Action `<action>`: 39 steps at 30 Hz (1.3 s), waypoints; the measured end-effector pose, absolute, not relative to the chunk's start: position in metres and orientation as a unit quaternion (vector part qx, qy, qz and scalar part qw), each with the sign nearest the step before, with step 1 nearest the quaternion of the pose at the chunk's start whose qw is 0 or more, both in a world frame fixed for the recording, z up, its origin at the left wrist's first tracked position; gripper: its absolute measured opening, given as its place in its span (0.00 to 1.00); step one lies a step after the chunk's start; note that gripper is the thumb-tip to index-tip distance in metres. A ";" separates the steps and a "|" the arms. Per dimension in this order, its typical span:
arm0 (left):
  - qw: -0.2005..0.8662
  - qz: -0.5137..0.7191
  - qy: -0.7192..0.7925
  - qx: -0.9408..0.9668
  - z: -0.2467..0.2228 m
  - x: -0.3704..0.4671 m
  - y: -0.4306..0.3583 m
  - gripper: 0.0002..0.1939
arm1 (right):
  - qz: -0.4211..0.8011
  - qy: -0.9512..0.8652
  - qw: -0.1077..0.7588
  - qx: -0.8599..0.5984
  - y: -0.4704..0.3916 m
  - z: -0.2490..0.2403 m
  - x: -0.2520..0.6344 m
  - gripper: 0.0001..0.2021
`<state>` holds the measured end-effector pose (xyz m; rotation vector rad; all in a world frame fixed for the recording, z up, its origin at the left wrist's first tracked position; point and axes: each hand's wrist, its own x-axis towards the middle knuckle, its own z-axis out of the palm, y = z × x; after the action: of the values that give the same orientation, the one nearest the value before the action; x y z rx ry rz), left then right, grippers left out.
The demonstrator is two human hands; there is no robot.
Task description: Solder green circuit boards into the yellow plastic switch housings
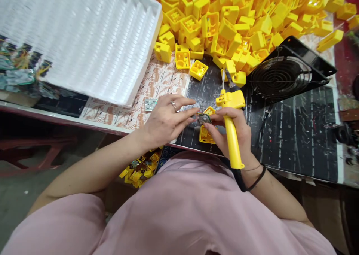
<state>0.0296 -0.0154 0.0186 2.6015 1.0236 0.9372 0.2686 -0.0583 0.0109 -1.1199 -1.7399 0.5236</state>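
My right hand point(234, 131) holds a yellow soldering gun point(232, 135), its handle lying across the palm and its tip pointing away from me. The thumb and a finger of that hand also pinch a small green circuit board point(204, 118). My left hand point(168, 118), with a ring on one finger, meets the board's left side with its fingertips drawn together. Just below and behind the board sits an open yellow housing point(206, 135) on the black mat, partly hidden by my right hand. Another small board point(150, 105) lies left, behind my left hand.
Yellow housings point(224, 26) are heaped at the back. A white foam tray point(103, 41) stands at the left beside wired boards point(19, 73). A black fan point(286, 69) is at the right. Below the table edge is a container of yellow parts point(141, 170).
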 end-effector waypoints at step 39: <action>0.651 0.473 0.411 0.428 0.027 0.098 -0.023 0.22 | 0.089 -0.751 0.497 -0.425 -0.062 0.001 0.264 0.18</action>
<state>0.0982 -0.0228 0.0274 0.9720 0.9335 1.0731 0.2641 -0.0617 0.0008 -1.0289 -1.8195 0.2164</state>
